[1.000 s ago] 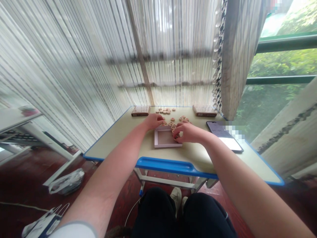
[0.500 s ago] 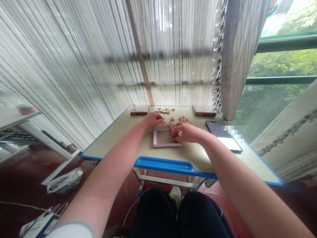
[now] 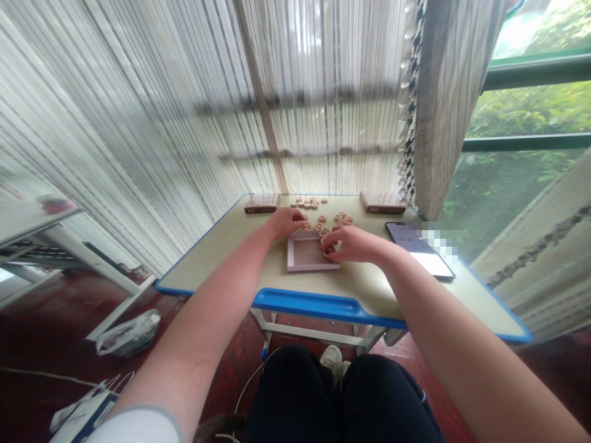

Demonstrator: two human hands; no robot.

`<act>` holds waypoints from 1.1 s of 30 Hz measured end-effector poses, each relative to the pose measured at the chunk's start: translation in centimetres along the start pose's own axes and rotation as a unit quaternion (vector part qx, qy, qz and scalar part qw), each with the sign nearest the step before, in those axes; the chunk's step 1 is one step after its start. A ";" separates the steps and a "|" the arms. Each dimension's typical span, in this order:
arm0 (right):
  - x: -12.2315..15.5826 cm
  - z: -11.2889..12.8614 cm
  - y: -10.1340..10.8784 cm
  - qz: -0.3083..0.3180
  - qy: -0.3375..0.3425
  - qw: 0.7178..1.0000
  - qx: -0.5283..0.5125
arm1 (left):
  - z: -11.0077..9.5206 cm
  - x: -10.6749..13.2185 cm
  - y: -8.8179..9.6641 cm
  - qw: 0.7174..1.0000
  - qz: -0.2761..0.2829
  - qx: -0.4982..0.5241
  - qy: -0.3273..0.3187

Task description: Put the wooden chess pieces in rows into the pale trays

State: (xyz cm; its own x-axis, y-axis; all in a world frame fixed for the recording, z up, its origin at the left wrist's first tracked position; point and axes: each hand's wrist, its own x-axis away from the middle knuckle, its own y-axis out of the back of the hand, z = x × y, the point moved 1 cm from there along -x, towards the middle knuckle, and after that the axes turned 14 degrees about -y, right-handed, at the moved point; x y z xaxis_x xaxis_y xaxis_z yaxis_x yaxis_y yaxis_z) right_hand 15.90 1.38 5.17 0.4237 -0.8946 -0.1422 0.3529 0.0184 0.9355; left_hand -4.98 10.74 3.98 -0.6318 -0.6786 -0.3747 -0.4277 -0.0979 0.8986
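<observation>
A shallow white tray (image 3: 305,266) lies on the small desk (image 3: 221,258) in front of me. Several round wooden game pieces (image 3: 318,210) are scattered beyond it. My left hand (image 3: 285,221) rests at the tray's far left corner, fingers curled over a few pieces. My right hand (image 3: 351,242) hovers at the tray's right edge, fingers bent and pinched on wooden pieces at the tray's corner.
Two dark wooden boxes stand at the back, one at the left (image 3: 262,203) and one at the right (image 3: 382,201). A phone (image 3: 419,251) lies at my right. Striped curtains hang behind the desk. Plastic bags (image 3: 129,333) lie on the floor to the left.
Both hands stay at the tray; my right hand's fingers shifted slightly on the pieces. The view moved a little.
</observation>
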 end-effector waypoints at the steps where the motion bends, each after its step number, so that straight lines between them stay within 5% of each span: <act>1: 0.0 0.1 0.0 0.002 0.001 1.000 0.001 | 0.0 0.0 0.0 1.000 0.000 -0.001 0.001; 28: 0.1 0.2 0.5 -0.013 -0.006 1.000 -0.015 | -0.2 0.1 0.3 1.000 -0.001 -0.011 0.000; 33: -0.7 -1.0 0.7 -0.132 -0.096 0.986 -0.018 | 0.1 0.0 0.5 1.000 0.009 -0.007 -0.017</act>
State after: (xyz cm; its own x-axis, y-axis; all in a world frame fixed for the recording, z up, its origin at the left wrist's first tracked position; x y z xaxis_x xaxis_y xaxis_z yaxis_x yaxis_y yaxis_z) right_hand 16.67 2.48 5.62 0.1475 -0.9384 -0.3126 0.4605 -0.2146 0.8613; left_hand -5.24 10.82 4.37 -0.6610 -0.6554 -0.3655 -0.4067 -0.0966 0.9085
